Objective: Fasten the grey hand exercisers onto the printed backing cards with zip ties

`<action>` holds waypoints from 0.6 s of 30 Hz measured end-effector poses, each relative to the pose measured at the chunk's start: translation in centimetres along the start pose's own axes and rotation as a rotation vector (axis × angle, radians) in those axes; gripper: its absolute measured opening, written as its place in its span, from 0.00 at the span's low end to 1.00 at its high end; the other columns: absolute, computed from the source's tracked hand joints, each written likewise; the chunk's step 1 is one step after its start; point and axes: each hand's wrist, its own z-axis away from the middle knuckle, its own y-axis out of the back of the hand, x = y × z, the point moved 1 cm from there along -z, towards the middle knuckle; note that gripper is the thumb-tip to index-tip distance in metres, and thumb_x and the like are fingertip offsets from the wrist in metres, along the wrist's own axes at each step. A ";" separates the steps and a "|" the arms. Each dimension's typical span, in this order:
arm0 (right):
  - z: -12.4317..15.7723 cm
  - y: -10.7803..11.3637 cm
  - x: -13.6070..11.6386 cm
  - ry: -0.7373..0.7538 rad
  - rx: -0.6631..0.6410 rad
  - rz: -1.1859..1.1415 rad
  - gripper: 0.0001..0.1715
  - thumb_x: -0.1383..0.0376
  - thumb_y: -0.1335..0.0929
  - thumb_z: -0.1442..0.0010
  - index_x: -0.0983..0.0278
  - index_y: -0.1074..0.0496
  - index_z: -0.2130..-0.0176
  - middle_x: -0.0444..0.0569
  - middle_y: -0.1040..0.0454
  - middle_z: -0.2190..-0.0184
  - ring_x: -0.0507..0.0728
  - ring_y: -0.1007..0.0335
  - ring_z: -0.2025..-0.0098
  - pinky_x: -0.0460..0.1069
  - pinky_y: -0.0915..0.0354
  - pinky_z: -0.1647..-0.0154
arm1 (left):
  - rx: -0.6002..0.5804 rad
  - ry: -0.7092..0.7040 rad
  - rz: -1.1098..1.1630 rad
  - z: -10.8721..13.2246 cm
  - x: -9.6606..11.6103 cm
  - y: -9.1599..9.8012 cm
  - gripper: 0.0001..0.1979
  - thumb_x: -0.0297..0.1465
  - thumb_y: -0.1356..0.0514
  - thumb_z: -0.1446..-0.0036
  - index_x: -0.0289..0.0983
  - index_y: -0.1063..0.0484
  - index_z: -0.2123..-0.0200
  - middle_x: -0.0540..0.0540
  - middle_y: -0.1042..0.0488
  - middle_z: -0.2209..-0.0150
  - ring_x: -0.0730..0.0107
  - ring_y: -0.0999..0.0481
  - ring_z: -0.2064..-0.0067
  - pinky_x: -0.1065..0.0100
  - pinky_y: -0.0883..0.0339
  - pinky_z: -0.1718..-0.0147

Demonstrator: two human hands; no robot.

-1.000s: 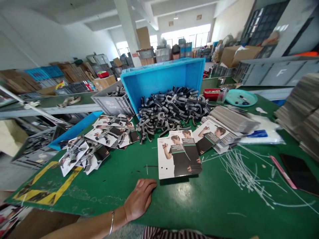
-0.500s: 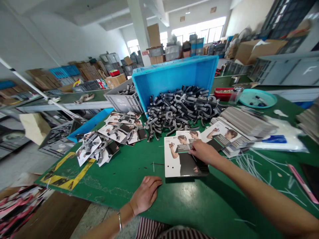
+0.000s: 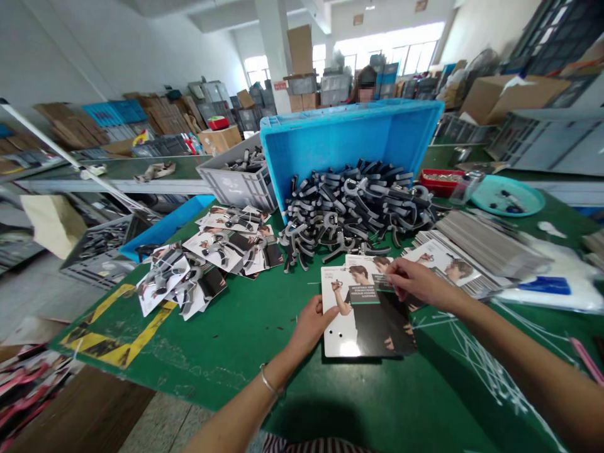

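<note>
Printed cards (image 3: 372,327) are seen in the head view on the green table (image 3: 250,343), before the heap of grey-and-black parts (image 3: 356,204). Unlike half a second ago, their left edge is reached by the left hand (image 3: 310,326), thumb over the face; whether it is pinched cannot be told. At the upper right, the right hand's (image 3: 418,283) fingers are bunched together, their hold unclear. Two-sided control thus seems possible.

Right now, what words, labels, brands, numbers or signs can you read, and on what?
"ADJUSTABLE GRIP", apparently: front card; its other print is too small.
Red sign on the pillar: too blurred.
White mark on the grey crate: unreadable.
</note>
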 end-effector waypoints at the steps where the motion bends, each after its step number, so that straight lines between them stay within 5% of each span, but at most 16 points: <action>1: 0.1 0.0 -0.1 0.020 0.041 0.003 0.12 0.55 0.36 0.38 0.62 0.37 0.65 0.39 0.30 0.82 0.53 0.30 0.81 0.46 0.39 0.78 | -0.016 0.015 0.028 -0.4 0.2 -0.3 0.26 0.42 0.30 0.53 0.33 0.31 0.56 0.41 0.20 0.61 0.64 0.21 0.64 0.68 0.31 0.66; 5: 0.7 -1.6 -0.9 0.027 0.079 -0.198 0.15 0.53 0.35 0.39 0.61 0.36 0.65 0.38 0.30 0.83 0.52 0.31 0.81 0.47 0.38 0.77 | -0.054 0.057 0.105 -0.8 1.0 -1.1 0.27 0.41 0.30 0.54 0.33 0.30 0.54 0.43 0.20 0.62 0.64 0.21 0.66 0.70 0.32 0.69; 10: 0.3 -5.1 -2.6 0.071 0.081 -0.644 0.17 0.52 0.32 0.39 0.62 0.37 0.65 0.43 0.24 0.76 0.52 0.27 0.77 0.48 0.30 0.72 | 0.038 -0.012 0.194 -0.7 2.3 -0.7 0.23 0.38 0.31 0.52 0.34 0.31 0.56 0.45 0.20 0.64 0.68 0.23 0.69 0.71 0.33 0.70; 18: -3.1 -10.0 -2.6 0.227 0.123 -0.511 0.13 0.54 0.35 0.35 0.61 0.37 0.61 0.47 0.22 0.67 0.57 0.21 0.63 0.53 0.26 0.62 | 0.115 0.028 0.264 -0.8 0.5 2.6 0.22 0.39 0.32 0.50 0.34 0.30 0.54 0.46 0.21 0.63 0.73 0.25 0.71 0.72 0.34 0.70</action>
